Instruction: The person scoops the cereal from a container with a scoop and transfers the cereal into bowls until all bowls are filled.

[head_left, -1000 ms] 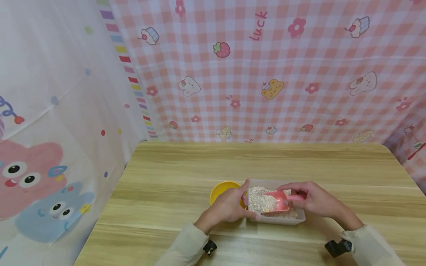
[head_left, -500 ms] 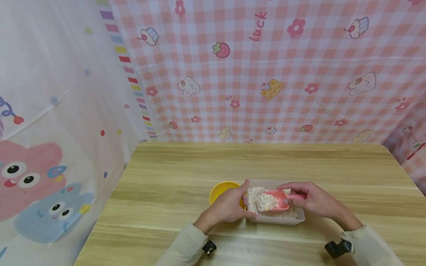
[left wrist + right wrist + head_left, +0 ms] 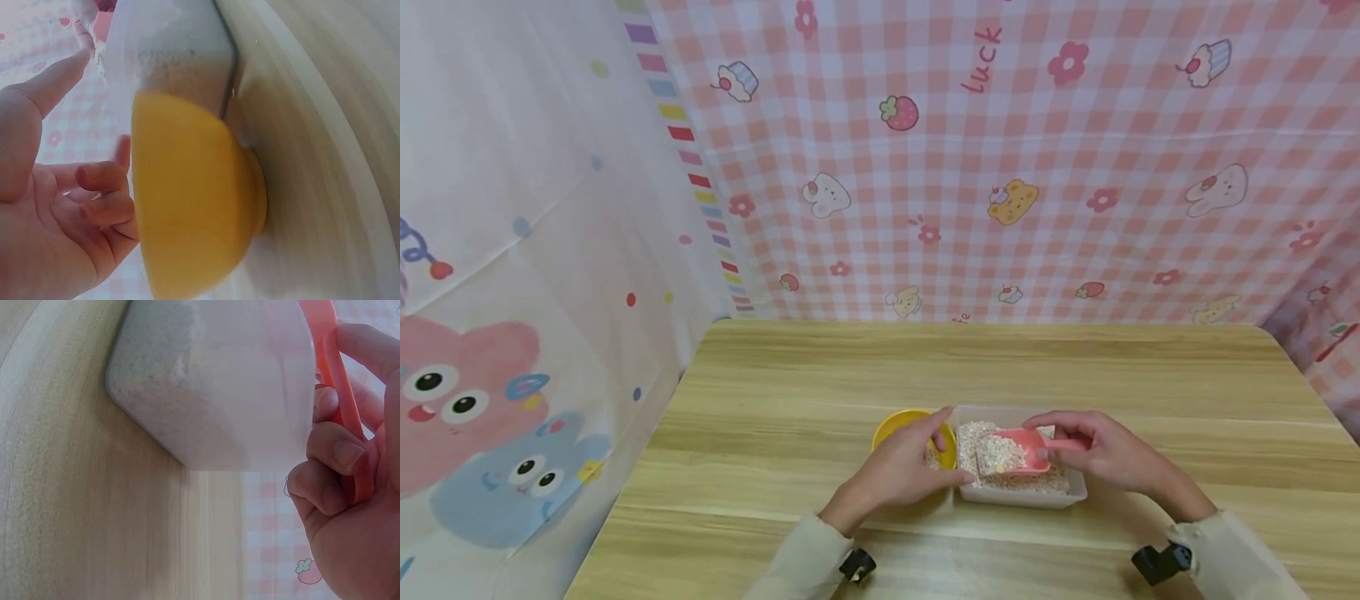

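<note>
A pink scoop (image 3: 1037, 451) heaped with pale oat flakes (image 3: 1000, 454) is inside a translucent white container (image 3: 1022, 497), low over more oats. My right hand (image 3: 1101, 450) grips its handle (image 3: 342, 394), fingers curled round it in the right wrist view. Against the container's left side stands a yellow bowl (image 3: 187, 194); some flakes lie inside it. Over the bowl is my left hand (image 3: 895, 467), its thumb stretched towards the container's left rim and its other fingers loosely bent, holding nothing. This hand hides part of the bowl in the head view.
The container and bowl stand on a wood-grain table (image 3: 820, 367). A pink checked cloth (image 3: 970, 167) hangs behind it, and a white printed cloth (image 3: 550, 250) hangs along the left side. Both wrists carry a small black camera mount (image 3: 1161, 562).
The scoop has risen slightly out of the oats with its load. My left hand has let go of the container's left rim and shifted left over the bowl.
</note>
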A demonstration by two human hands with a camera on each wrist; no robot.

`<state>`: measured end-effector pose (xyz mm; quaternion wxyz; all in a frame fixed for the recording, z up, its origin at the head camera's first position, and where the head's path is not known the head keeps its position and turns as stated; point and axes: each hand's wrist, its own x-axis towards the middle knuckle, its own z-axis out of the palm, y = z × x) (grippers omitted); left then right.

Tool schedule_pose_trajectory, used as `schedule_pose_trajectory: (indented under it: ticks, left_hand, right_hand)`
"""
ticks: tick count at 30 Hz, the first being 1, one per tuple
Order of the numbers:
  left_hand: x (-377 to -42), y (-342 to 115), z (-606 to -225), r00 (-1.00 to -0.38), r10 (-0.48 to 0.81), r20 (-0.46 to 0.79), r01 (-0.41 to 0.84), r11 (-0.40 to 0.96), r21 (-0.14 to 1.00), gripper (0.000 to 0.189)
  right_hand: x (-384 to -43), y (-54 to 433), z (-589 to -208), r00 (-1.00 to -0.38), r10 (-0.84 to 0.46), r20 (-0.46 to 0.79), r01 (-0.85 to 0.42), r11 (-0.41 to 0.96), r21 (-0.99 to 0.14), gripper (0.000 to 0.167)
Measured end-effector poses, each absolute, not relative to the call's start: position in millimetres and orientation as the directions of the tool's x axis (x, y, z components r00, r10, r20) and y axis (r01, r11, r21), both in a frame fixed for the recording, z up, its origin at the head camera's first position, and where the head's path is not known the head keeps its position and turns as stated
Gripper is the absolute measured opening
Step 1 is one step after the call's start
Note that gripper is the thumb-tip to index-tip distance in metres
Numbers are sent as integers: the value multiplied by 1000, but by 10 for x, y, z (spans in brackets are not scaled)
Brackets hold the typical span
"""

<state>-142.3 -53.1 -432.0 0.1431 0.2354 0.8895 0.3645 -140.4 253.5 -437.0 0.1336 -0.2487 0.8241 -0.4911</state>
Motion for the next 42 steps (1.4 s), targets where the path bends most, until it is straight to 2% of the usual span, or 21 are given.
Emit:
schedule_pose_trajectory:
  ticks: [13, 20, 28, 32, 35, 38, 42]
  left_hand:
    - [-1425, -854, -4323, -904, 426, 38, 306, 584, 752, 70]
    - [-1445, -1027, -4350, -930, 364, 40, 262, 584, 769, 67]
    - [-1460, -1159, -4425, -943, 328, 52, 258, 624, 738, 66]
    - [-1476, -1211, -4485, -940, 341, 22, 242, 618, 748, 72]
    - [-1497, -1246, -4535, -927, 373, -51, 200, 603, 772, 84]
    - [-1511, -1268, -4572, -896, 421, -141, 147, 582, 800, 99]
    - [-1514, -1279, -4606, -851, 486, -199, 112, 538, 835, 115]
  right_hand:
    - [-1419, 2530, -4394, -824, -561, 81, -313, 330, -891, 33]
    - [-1420, 2533, -4402, -822, -561, 95, -321, 319, -892, 33]
    - [-1422, 2533, -4408, -826, -557, 89, -316, 326, -891, 32]
    - [-1424, 2535, -4407, -825, -558, 88, -314, 324, -892, 32]
    - [-1424, 2540, -4409, -824, -560, 93, -317, 319, -893, 32]
    - [-1425, 2544, -4416, -820, -563, 105, -325, 307, -895, 32]
    - [-1428, 2547, -4426, -817, -564, 121, -335, 295, -895, 31]
